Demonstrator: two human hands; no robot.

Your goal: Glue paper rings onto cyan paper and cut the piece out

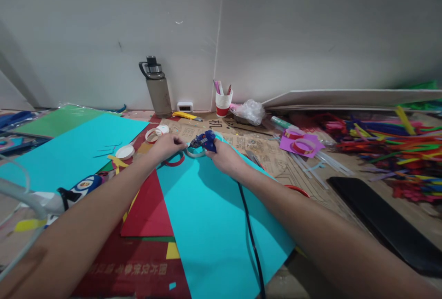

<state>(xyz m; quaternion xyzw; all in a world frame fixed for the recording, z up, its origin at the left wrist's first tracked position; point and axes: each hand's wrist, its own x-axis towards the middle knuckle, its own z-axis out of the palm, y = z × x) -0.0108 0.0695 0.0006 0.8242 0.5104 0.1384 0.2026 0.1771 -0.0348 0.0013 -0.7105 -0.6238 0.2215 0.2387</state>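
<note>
A dark blue glue gun with a black cord is gripped in my right hand, its nozzle pointing left. My left hand is just left of the nozzle, fingers bent together at the far edge of a cyan sheet; what they pinch, if anything, is too small to make out. Under the nozzle lies a pale ring on the sheet. A red ring sits below my left hand, at the sheet's left edge. Red paper shows beside the cyan sheet.
A bottle, a yellow cutter and a paper cup of pens stand or lie near the wall. To the right are a purple sheet with rings, pipe cleaners and a black case. Another cyan sheet lies left.
</note>
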